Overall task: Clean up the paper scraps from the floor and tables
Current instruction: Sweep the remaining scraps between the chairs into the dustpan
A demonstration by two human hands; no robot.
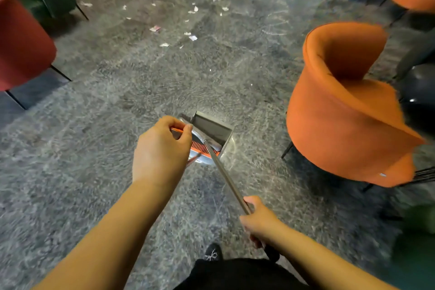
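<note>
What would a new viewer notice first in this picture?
First, the bright orange round-backed armchair at the right. Next, the two hands in the foreground: the left hand holds a thin orange handle above the grey metal dustpan, the right hand grips a long metal pole. White paper scraps lie farther ahead.

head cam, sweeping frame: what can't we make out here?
- Broom head: hidden behind the left hand and dustpan.
- Pole end: buried in the right hand.
- Paper scraps: too small to count.
- Tables: none visible.
- Red chair: cut by left edge.
</note>
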